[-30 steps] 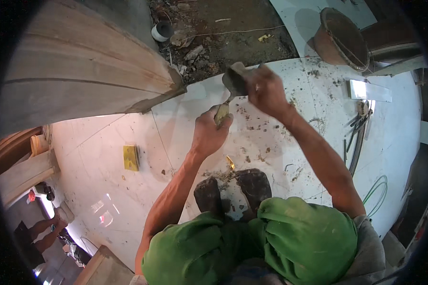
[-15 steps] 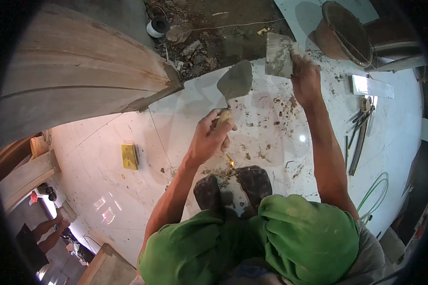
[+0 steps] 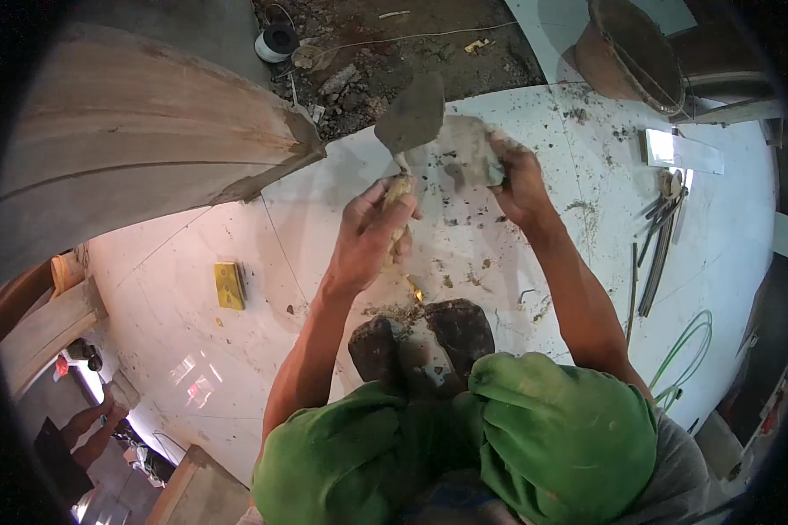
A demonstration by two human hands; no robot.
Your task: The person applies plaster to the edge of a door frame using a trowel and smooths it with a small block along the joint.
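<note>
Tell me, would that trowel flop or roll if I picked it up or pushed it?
The trowel is probably stiff: its blade sticks out from the left hand without drooping. It might feel front-heavy, since the blade looks wide. Laid flat, it likely wouldn't roll, being broad.

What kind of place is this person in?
Probably a building site, maybe a room being worked on. The pale tiled floor stops at a patch of bare dirt and rubble, and the left hand holds a trowel.
</note>
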